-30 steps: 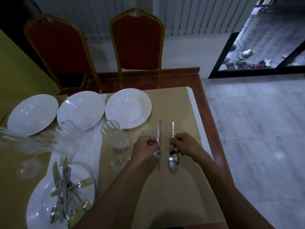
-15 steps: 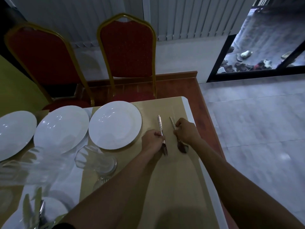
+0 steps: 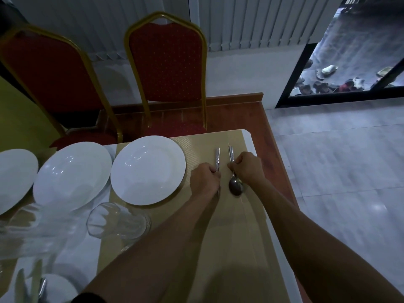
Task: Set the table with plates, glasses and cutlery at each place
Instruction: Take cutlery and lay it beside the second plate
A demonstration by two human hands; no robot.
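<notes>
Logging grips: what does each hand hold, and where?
Left hand grips a cutlery piece mid-handle; its head is hidden. Right hand grips the spoon low on its handle, near the bowl.

L hand [image 3: 204, 180] hides utensil [image 3: 217, 158] head; leftmost plate [image 3: 13, 178] cropped.

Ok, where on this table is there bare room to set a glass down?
Bare mat lies between the right plate and the cutlery handle in the left hand, and nearer you between the forearms below the spoon. Left of that, the glasses and plates crowd together.
</notes>
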